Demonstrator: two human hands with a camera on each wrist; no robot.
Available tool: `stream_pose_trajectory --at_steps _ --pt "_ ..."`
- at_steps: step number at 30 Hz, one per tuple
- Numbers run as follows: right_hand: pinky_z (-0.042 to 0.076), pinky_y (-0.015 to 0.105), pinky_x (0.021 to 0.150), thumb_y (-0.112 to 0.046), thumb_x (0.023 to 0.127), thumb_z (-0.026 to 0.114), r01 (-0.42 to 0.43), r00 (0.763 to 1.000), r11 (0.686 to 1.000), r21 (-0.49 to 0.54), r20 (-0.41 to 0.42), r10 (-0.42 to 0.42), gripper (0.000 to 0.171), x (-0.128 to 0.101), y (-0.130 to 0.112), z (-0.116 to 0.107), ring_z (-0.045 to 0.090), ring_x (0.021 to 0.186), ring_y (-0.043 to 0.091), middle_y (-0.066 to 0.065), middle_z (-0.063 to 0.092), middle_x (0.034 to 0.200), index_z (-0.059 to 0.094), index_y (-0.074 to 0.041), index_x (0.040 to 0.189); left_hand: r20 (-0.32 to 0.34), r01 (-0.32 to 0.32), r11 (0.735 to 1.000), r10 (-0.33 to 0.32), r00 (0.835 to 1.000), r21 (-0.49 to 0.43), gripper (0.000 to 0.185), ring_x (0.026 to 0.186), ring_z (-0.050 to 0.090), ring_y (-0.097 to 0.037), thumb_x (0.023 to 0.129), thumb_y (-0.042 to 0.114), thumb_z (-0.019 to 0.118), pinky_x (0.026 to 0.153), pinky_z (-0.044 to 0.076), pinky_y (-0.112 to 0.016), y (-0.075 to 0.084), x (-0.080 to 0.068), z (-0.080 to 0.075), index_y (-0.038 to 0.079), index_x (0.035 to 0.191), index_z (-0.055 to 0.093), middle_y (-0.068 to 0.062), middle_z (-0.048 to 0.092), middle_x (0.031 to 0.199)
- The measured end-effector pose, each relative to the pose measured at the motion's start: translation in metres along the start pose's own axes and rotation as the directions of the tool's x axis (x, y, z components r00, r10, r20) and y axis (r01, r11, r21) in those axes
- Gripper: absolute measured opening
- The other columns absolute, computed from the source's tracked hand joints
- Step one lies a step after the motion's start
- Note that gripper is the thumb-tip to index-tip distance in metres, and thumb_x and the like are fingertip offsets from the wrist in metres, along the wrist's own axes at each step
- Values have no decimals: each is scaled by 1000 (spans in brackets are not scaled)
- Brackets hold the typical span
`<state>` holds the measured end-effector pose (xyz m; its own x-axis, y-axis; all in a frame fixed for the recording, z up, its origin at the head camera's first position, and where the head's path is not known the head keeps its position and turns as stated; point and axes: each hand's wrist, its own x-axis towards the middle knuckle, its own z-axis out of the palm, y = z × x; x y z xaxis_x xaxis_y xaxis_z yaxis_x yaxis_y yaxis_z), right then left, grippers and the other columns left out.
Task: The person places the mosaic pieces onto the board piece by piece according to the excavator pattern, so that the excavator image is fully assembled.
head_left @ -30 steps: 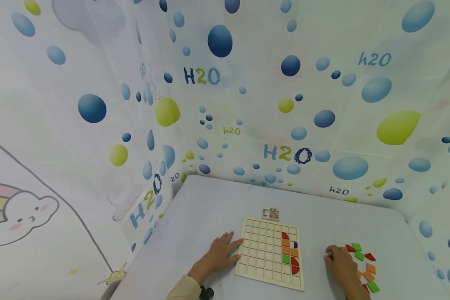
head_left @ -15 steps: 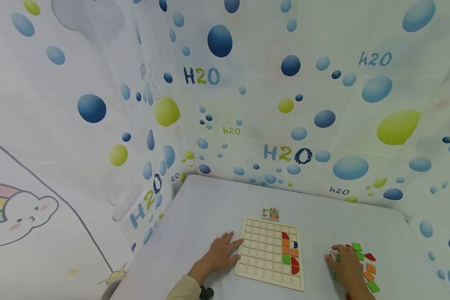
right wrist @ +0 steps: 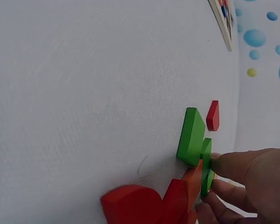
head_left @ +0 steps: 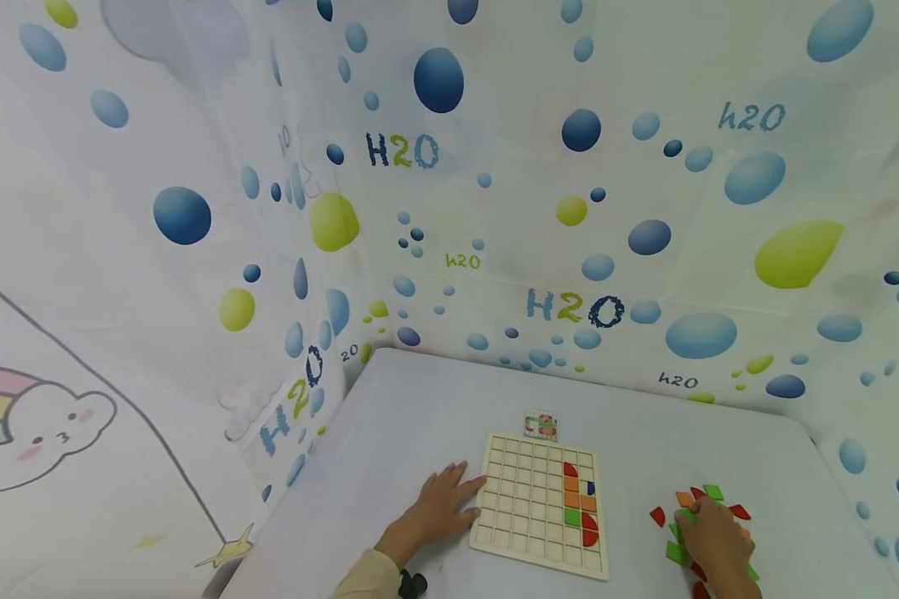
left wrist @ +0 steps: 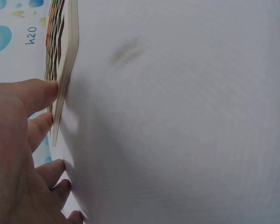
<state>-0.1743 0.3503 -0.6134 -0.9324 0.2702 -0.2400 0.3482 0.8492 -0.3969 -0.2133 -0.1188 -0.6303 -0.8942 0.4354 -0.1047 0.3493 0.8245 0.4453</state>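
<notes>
Wooden pale grid puzzle board (head_left: 539, 503), low centre of the head view, steadied by flat relaxed left hand (head_left: 438, 507); lower right, right hand (head_left: 715, 541) fingertips touching green flat wooden tile (right wrist: 192, 136), firm pinch unclear; best lifted singly, sparing neighbouring red pieces (right wrist: 144, 203).

Bare table (head_left: 419, 399) stretches open from the far edge to the grid board (head_left: 528, 507), where only a small card (head_left: 541, 425) lies. A clear lane separates the board from the loose coloured pieces (head_left: 707, 520) crowding the near right corner.
</notes>
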Motion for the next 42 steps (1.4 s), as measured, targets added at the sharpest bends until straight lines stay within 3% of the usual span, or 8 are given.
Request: stream_pose_trajectory --at_steps 5,12,19,25,35,38,42 --pt "48 71 82 -26 100 69 34 999 999 30 6 -35 50 4 0 3 65 95 40 40 58 124 56 13 129 -8 -6 1000 6 1000 5 59 158 29 -39 104 48 60 127 22 -65 -1 0 0 34 160 47 -14 33 171" --pt "52 65 95 -12 96 72 164 985 982 91 -58 -160 45 4 -8 7 59 122 51 32 65 132 61 13 131 -10 -9 1000 9 1000 -7 58 158 30 -39 104 45 61 127 22 -65 2 -3 -2 32 160 48 -14 34 171" --pt "55 57 84 -11 98 70 153 986 984 91 -77 -146 39 14 -10 14 63 105 36 28 67 120 62 11 129 -11 -9 1000 9 1000 -7 58 158 30 -39 104 44 62 127 23 -65 2 -4 -3 32 159 48 -14 34 171" --pt "47 72 85 -10 97 69 112 984 992 60 -146 -102 35 15 -22 20 56 117 53 37 60 125 63 9 126 -16 -19 1000 19 1000 -3 58 158 30 -39 104 45 63 127 24 -65 0 -3 -1 33 159 48 -14 34 171" --pt "46 67 83 -4 97 70 206 939 979 8 -282 -196 29 -5 -59 26 53 116 55 36 55 124 63 5 124 -5 -16 1000 16 1000 -7 58 159 29 -39 105 48 59 127 23 -66 -3 1 1 34 160 47 -13 32 172" --pt "47 64 84 -4 95 74 208 944 978 -20 -257 -206 30 -11 -76 33 55 114 50 32 57 122 65 3 123 -2 -7 1000 7 1000 4 58 159 29 -38 105 50 59 127 23 -64 -4 2 3 36 160 46 -12 32 172" --pt "47 59 86 -6 95 75 228 961 974 -8 -160 -226 29 -21 -94 44 57 113 43 25 61 121 67 -1 122 0 1 1000 -1 1000 4 59 159 29 -37 105 50 60 128 23 -64 -4 1 3 36 160 46 -12 32 172"
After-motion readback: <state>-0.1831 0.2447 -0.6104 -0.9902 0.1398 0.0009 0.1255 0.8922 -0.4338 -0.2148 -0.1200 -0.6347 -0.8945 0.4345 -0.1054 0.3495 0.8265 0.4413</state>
